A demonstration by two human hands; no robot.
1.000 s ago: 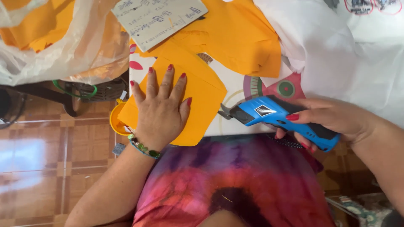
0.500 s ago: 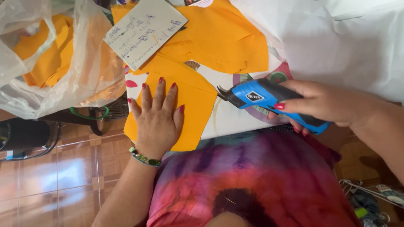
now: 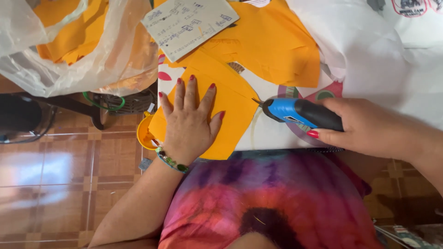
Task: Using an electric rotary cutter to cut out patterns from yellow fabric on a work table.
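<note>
Fingers spread, my left hand [image 3: 189,122] presses the orange fabric piece [image 3: 230,103] flat; at three o'clock, my right hand [image 3: 369,127] grips the blue electric cutter [image 3: 300,113].

Home sewing/craft workspace: terracotta floor tiles [image 3: 69,184] at 8 o'clock, orange fabric pieces [image 3: 277,41] at 12, white cloth [image 3: 369,55] at 2.
</note>
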